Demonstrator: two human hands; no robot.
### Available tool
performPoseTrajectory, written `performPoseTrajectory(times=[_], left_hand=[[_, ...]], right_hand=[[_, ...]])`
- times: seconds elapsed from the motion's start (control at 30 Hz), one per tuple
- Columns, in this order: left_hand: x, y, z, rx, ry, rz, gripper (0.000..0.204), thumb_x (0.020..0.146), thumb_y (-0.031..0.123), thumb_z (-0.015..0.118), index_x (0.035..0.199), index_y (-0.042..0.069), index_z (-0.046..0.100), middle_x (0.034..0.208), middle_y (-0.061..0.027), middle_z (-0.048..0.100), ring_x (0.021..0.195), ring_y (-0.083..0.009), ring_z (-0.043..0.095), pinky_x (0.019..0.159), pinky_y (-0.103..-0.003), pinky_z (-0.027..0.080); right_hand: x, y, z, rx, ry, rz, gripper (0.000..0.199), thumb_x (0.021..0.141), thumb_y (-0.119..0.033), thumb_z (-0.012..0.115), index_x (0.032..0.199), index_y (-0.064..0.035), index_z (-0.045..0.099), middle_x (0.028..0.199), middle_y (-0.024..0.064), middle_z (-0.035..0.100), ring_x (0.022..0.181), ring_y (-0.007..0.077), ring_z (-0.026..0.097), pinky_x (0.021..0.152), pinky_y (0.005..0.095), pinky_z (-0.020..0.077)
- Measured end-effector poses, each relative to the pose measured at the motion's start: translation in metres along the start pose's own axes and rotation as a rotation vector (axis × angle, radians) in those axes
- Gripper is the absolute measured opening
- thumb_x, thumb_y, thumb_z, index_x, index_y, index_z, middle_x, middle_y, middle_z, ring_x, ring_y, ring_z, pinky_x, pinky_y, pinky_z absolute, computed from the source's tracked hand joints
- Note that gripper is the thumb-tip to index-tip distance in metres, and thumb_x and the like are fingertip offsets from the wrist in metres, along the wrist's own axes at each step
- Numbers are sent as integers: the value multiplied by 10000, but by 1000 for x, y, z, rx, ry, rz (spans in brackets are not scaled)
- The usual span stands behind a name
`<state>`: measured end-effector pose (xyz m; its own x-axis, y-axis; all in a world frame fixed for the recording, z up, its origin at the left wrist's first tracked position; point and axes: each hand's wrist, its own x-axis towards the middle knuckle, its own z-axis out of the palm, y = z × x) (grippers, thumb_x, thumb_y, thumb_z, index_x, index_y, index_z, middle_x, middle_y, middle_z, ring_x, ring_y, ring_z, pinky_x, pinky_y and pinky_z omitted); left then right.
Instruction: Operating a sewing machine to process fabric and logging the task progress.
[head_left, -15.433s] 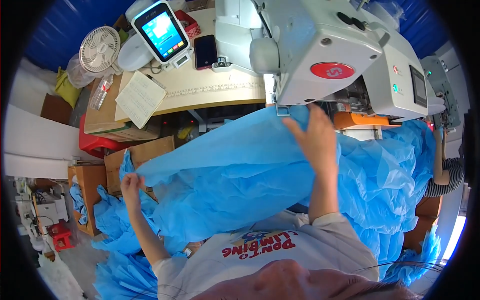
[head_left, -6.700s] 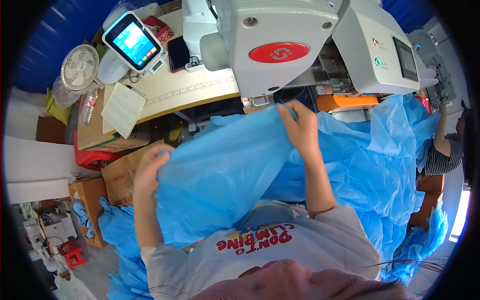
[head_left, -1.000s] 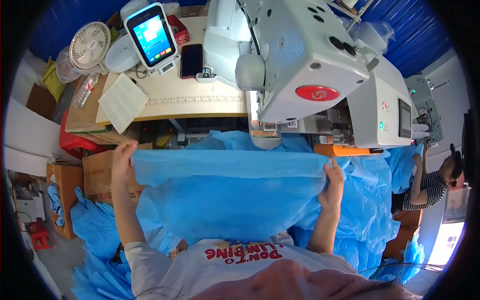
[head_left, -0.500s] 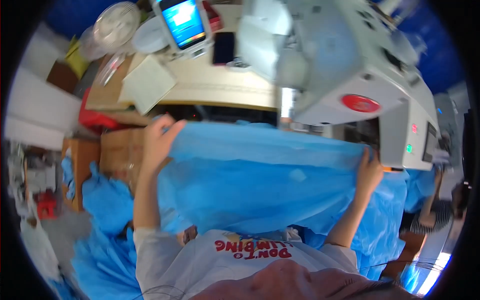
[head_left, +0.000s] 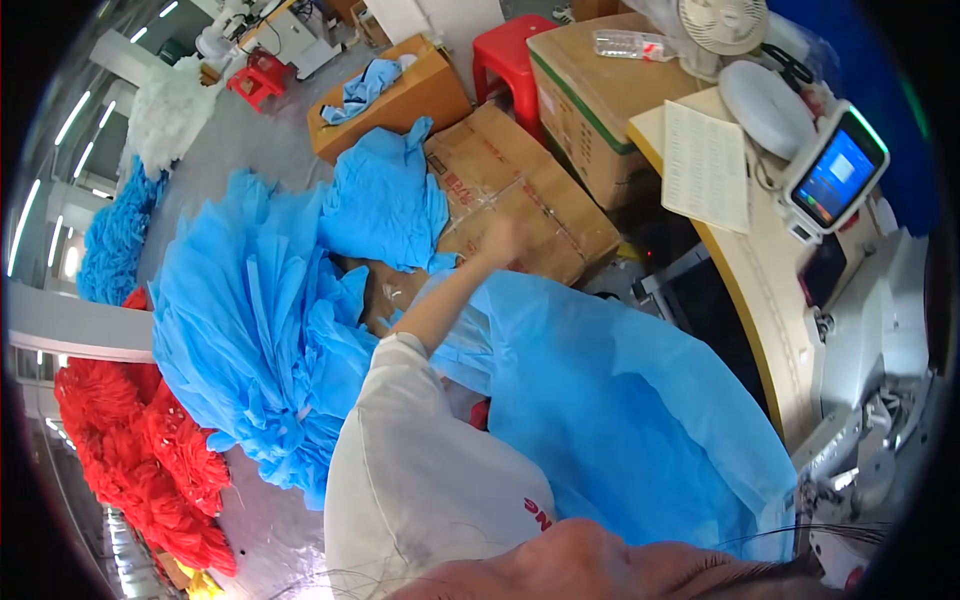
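Your left hand (head_left: 503,240) reaches out toward 12 o'clock, blurred, over the flattened cardboard boxes (head_left: 520,205); its fingers look loosely spread, though you cannot tell whether they pinch anything. The blue sheet (head_left: 620,400) drapes from just below that hand down toward 4 o'clock, across your lap and up against the sewing machine (head_left: 870,350). Your right hand is out of view. A heap of blue fabric (head_left: 250,320) sits at 9 o'clock, a red pile (head_left: 140,450) at 8 o'clock.
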<state>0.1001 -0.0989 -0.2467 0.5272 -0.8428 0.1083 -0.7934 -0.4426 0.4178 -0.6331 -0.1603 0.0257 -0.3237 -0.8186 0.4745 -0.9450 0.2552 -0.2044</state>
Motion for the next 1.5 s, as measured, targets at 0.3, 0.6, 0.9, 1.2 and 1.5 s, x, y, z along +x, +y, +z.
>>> performPoseTrajectory(times=[0.3, 0.6, 0.9, 1.2, 1.5], left_hand=[[-29, -311, -119, 530, 236, -946, 1085, 567, 508, 791, 1349, -40, 277, 1374, -231, 367, 1260, -372, 363, 1057, -454, 270], [-75, -310, -75, 275, -501, -499, 456, 575, 430, 707, 777, 22, 675, 823, -198, 660, 769, -346, 642, 655, -442, 512], [-78, -87, -76, -342, -887, 49, 508, 644, 321, 718, 1054, 37, 625, 1020, -207, 636, 980, -322, 597, 813, -400, 472], [-4, -76, 1, 778, 120, 77, 729, 710, 382, 676, 1349, 163, 402, 1299, -166, 458, 1217, -339, 417, 999, -583, 282], [-59, -75, 103, 197, -290, -348, 450, 735, 375, 681, 1085, 115, 572, 961, -107, 645, 967, -287, 606, 883, -491, 413]], right_hand=[[-72, 7, 4, 512, 196, 130, 232, 862, -166, 628, 822, 61, 600, 791, 143, 575, 774, 252, 525, 721, 389, 450], [-88, -18, 5, 431, 45, -135, 168, 848, -117, 606, 875, 48, 596, 860, 142, 579, 827, 264, 534, 756, 391, 447], [-84, 42, -60, 311, -85, -359, 139, 834, -68, 584, 927, 36, 591, 929, 141, 582, 879, 276, 543, 791, 394, 444], [-110, 94, -146, 92, -166, -431, 166, 820, -19, 561, 979, 23, 587, 998, 141, 585, 932, 289, 553, 826, 396, 441], [-99, 16, -118, -56, -300, -503, 230, 806, 30, 539, 1031, 11, 583, 1067, 140, 588, 985, 301, 562, 861, 398, 438]])
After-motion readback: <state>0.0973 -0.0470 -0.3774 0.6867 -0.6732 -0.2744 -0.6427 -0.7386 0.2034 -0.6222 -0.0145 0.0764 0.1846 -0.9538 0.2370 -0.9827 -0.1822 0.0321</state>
